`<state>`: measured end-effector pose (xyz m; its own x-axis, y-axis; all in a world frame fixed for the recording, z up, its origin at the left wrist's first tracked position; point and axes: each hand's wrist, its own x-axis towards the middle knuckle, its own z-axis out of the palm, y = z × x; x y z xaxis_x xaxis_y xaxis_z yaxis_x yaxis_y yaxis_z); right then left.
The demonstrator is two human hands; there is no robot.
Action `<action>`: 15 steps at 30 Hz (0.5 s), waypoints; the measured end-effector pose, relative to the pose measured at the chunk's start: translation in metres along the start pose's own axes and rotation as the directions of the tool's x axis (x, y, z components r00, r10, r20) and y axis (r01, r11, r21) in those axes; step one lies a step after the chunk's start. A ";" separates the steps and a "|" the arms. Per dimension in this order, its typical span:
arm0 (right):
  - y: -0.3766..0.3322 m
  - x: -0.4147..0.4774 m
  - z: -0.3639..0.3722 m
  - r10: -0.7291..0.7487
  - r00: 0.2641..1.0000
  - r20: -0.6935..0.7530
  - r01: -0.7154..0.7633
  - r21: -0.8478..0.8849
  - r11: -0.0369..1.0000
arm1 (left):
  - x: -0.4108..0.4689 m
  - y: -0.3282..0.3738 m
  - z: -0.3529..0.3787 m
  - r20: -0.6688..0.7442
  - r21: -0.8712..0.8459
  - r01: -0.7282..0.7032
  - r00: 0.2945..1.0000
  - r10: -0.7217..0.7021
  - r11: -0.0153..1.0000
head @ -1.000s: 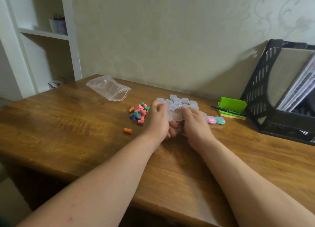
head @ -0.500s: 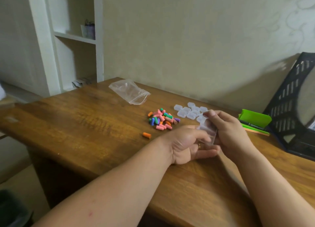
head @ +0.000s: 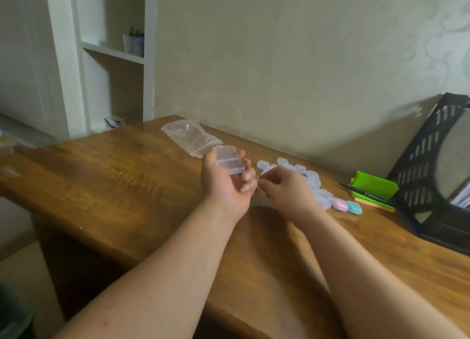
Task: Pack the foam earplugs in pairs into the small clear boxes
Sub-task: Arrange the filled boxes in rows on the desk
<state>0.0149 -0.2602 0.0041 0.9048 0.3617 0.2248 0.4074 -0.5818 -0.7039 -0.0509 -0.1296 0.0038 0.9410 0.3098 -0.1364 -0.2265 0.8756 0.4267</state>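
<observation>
Holding an opened clear box (head: 229, 161) in the upturned left hand (head: 223, 186), thumb on one side and curled fingers on the other, the person keeps it raised just left of the empty boxes (head: 311, 178) spread on the surface (head: 114, 181). Lid and base lie flat, hollow sides up. The right hand (head: 282, 188) sits in front of those boxes with its fingers curled and thumb near the forefinger; whether it pinches anything cannot be told.

Of the earplugs (head: 255, 179) only a sliver of green and purple shows, between the two hands at the left edge of the boxes; the rest is hidden. A pink box (head: 339, 204) and a teal box (head: 354, 207) at the boxes' near right end may already be packed, though blur leaves that unsure.

The step in hand seems to be filling this box. Next, the right hand needs two earplugs pinched up, set in the base, then the lid folded shut.
</observation>
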 end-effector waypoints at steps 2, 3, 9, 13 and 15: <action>0.006 -0.007 0.011 0.008 1.000 -0.020 -0.009 -0.041 0.999 | -0.001 0.001 -0.002 -0.024 -0.012 -0.005 1.000 0.005 1.000; 0.009 -0.009 0.011 -0.004 1.000 -0.030 0.002 -0.056 0.998 | -0.001 0.000 -0.001 -0.037 -0.013 -0.010 0.999 0.009 1.000; 0.012 -0.012 0.015 -0.053 0.999 -0.011 0.051 -0.153 0.987 | -0.002 0.000 0.001 -0.079 0.001 -0.025 0.997 0.025 1.000; 0.009 -0.010 0.020 -0.070 0.997 -0.025 0.063 -0.219 0.974 | -0.004 -0.003 0.003 -0.081 0.036 -0.020 0.996 0.023 0.999; 0.008 -0.009 0.022 -0.055 0.998 -0.030 0.046 -0.249 0.968 | -0.005 -0.004 0.005 -0.076 0.060 -0.011 0.997 0.015 0.998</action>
<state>0.0073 -0.2526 -0.0184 0.8842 0.3714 0.2834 0.4667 -0.7273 -0.5032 -0.0535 -0.1362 0.0070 0.9157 0.3502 -0.1971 -0.2209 0.8484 0.4810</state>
